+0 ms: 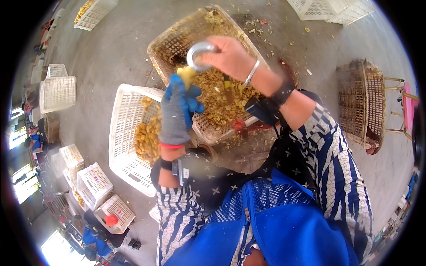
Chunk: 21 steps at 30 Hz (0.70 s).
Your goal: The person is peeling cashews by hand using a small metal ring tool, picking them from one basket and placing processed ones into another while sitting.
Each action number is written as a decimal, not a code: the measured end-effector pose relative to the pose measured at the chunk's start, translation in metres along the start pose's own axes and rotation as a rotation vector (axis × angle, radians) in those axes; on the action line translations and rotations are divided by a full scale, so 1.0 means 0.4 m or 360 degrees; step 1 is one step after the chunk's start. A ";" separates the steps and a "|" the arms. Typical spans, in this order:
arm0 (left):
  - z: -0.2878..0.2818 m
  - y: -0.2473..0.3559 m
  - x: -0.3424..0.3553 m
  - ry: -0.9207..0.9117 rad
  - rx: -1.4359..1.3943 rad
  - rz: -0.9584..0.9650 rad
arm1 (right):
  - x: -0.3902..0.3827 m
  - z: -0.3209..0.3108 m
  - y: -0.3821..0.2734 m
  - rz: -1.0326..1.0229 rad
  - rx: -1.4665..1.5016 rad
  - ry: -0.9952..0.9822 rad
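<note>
My left hand (173, 113), in a grey and blue glove, grips a knobby, pale yellow piece of ginger (187, 76). Bare and wearing a bangle, my right hand (231, 61) is closed on a shiny metal ring-shaped scraper (192, 54), which is at the ginger's upper end. Both hands are above a dirty plastic crate (162, 42) holding many yellowish peelings (222, 104). To its left, a white crate (125, 133) contains several yellow ginger pieces (148, 135).
A stained crate (361, 104) stands at the right beside a pink-seated stool (408, 106). More white crates (94, 184) line the left side. Scraps lie on the concrete floor (297, 48) beyond the peelings crate. Another person in blue (95, 241) is at the lower left.
</note>
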State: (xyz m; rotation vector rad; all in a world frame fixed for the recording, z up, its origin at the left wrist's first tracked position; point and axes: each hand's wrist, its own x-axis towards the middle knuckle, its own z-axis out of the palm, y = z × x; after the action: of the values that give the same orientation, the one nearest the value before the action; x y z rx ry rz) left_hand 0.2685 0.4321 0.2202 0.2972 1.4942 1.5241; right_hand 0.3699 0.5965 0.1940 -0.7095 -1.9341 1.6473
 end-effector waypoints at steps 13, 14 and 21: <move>-0.031 -0.051 0.011 0.0203 0.0646 0.0657 | 0.010 -0.003 0.019 0.0405 0.0323 0.0101; -0.035 -0.062 0.016 0.0213 0.0714 0.0705 | -0.004 0.013 0.014 0.0368 0.0365 -0.0008; -0.010 -0.021 -0.024 0.0039 -0.0197 0.0108 | 0.025 -0.017 0.053 0.0298 0.0020 0.0298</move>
State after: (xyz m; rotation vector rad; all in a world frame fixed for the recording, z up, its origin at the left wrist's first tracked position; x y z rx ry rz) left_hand 0.2742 0.4208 0.2160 0.2597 1.4144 1.6721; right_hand 0.3683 0.6111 0.1743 -1.0285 -1.7688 1.6346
